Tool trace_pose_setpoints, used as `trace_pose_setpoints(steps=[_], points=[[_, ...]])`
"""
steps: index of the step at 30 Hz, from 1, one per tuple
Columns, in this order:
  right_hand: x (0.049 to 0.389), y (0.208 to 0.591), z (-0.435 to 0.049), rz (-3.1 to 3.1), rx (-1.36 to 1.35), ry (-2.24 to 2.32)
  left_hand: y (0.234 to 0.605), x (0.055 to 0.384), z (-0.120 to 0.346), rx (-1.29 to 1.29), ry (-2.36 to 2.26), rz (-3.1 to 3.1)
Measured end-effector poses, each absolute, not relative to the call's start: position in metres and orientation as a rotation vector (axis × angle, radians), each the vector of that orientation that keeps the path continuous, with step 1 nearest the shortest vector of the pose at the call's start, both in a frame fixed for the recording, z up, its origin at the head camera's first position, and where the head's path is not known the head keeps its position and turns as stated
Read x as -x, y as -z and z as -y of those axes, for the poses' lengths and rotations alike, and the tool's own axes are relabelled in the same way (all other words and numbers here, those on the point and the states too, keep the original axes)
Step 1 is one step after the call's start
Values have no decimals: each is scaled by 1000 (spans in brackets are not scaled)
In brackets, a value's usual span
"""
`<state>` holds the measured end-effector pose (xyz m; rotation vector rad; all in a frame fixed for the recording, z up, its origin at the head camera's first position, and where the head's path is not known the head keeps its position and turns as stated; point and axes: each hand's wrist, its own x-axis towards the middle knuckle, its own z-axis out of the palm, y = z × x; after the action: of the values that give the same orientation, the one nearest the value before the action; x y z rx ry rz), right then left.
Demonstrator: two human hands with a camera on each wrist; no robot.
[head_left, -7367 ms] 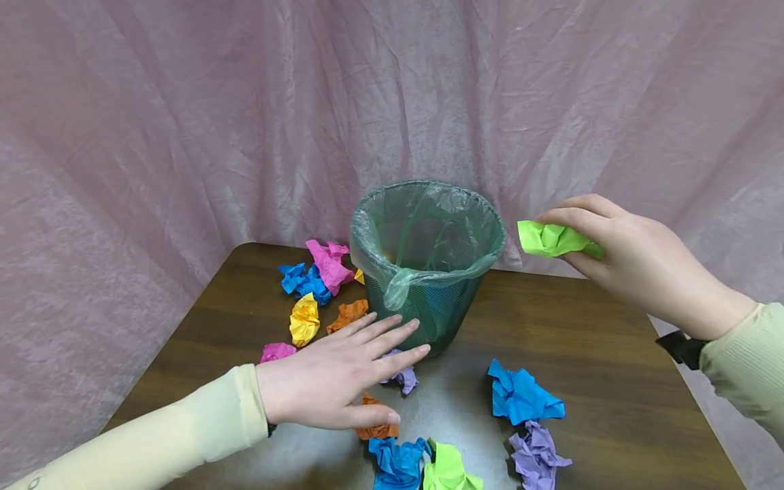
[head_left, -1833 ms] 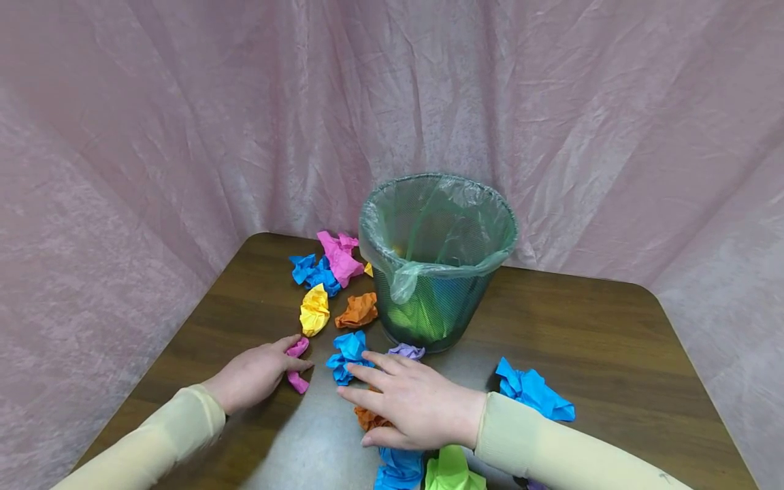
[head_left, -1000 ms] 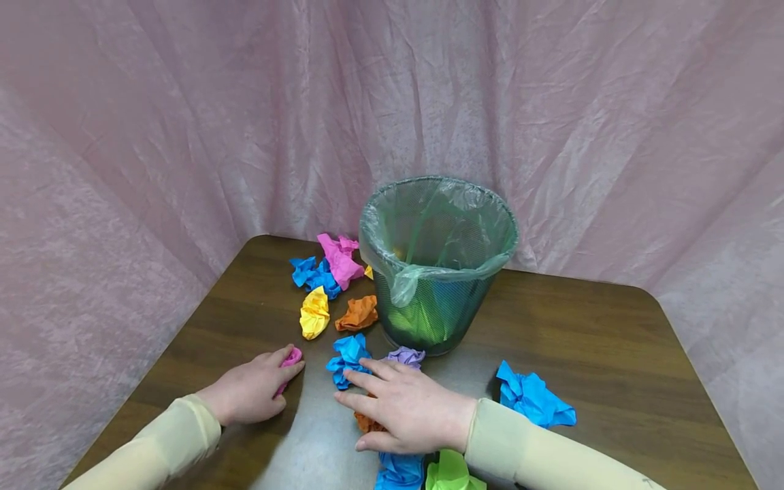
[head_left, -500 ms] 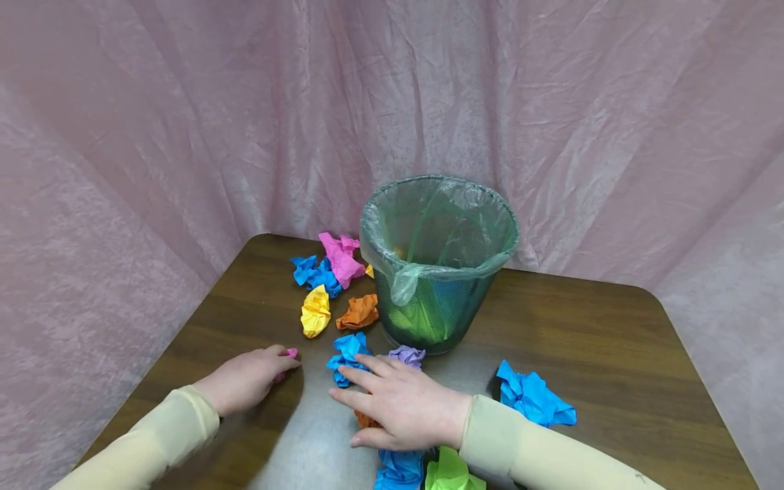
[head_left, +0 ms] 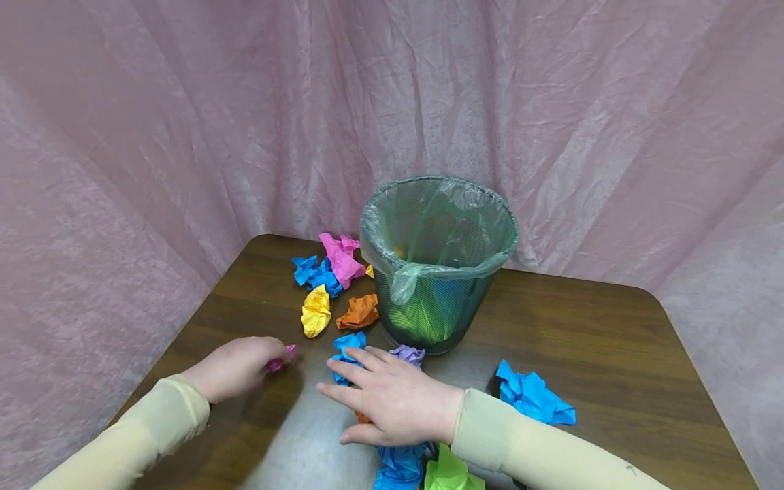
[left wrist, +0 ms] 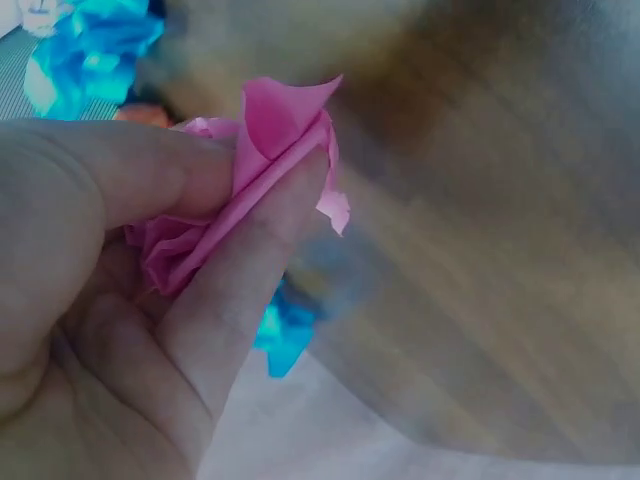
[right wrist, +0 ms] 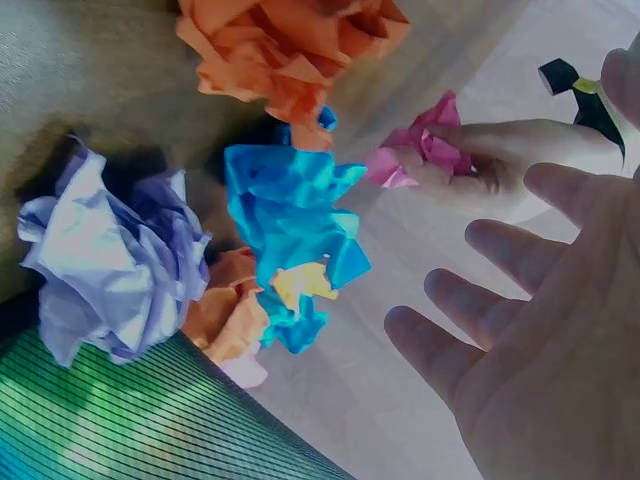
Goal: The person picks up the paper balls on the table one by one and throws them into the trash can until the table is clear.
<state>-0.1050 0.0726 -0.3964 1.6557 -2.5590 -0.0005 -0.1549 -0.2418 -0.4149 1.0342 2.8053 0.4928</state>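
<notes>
My left hand (head_left: 235, 367) pinches a crumpled pink paper (left wrist: 270, 140) between thumb and fingers, close over the table's left side. My right hand (head_left: 398, 398) is spread flat, palm down, over the middle of the table. Its fingertips overlap a crumpled blue paper (head_left: 347, 344) in the head view. Below the palm, an orange paper (head_left: 361, 417) is mostly covered; the right wrist view shows it as an orange ball (right wrist: 295, 45). A purple paper (right wrist: 115, 265) lies between the right hand and the bin's foot.
A mesh bin (head_left: 437, 313) with a green liner stands at the back, green and blue paper showing through. Left of it lie yellow (head_left: 315, 313), orange (head_left: 358, 313), pink (head_left: 341, 258) and blue (head_left: 312, 272) papers. Blue (head_left: 398, 469) and green (head_left: 453, 473) ones lie in front, another blue (head_left: 534, 396) at right.
The right hand no longer holds the green paper and has come over the table's middle, edging left lately. The left hand has taken hold of the pink paper and drawn it slightly left.
</notes>
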Motion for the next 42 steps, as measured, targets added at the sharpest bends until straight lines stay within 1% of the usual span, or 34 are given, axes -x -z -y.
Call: trace_pose_setpoints(steps=[9, 17, 24, 33, 42], points=[[106, 376, -61, 2527, -1624, 51, 372, 168, 246, -925, -542, -2793], [105, 353, -58, 2513, -1611, 75, 344, 177, 243, -1050, -560, -2809], [100, 325, -64, 2493, -1623, 46, 315, 182, 235, -1024, -576, -2830], [95, 285, -76, 2415, -1616, 52, 274, 187, 218, -1263, -508, -2908], [96, 250, -103, 2432, -1541, 25, 238, 188, 192, -1419, -446, -2968]])
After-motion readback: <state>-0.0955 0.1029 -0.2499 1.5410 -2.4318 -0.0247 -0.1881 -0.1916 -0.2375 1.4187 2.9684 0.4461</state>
